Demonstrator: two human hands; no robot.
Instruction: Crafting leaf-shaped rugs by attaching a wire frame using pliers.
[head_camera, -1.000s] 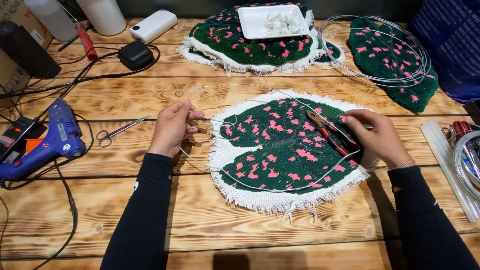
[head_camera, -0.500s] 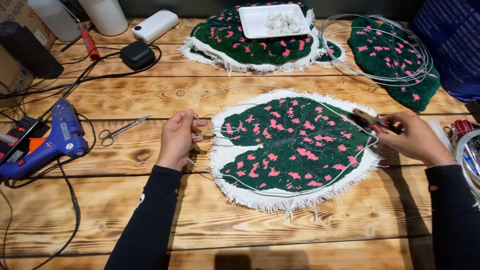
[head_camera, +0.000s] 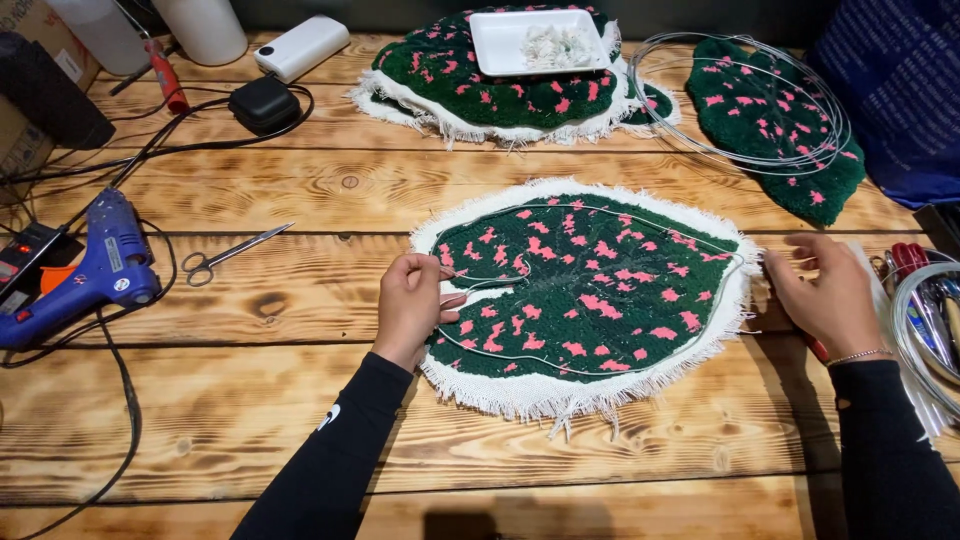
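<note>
Since the earlier frames the right hand (head_camera: 830, 295) has drawn away from the top of the leaf-shaped dark green tufted rug piece with pink flecks and white fringed border (head_camera: 590, 290) to its right tip, taking the red-handled tool out of sight; only a sliver of red shows under the palm, so I cannot tell whether it is clenched on anything. The left hand (head_camera: 410, 305) stays at the notch on the left edge, thumb and fingers pinching the thin silver wire (head_camera: 600, 370) that loops around the green field just inside the fringe. The piece lies flat on the scorched wooden plank table (head_camera: 250, 420), between both hands. To lay the wire well, it seems best to keep the pinch firm at the notch, hold the far tip down, and follow the green edge evenly. A blue glue gun (head_camera: 85, 275) and small steel scissors (head_camera: 225, 255) lie to the left.
</note>
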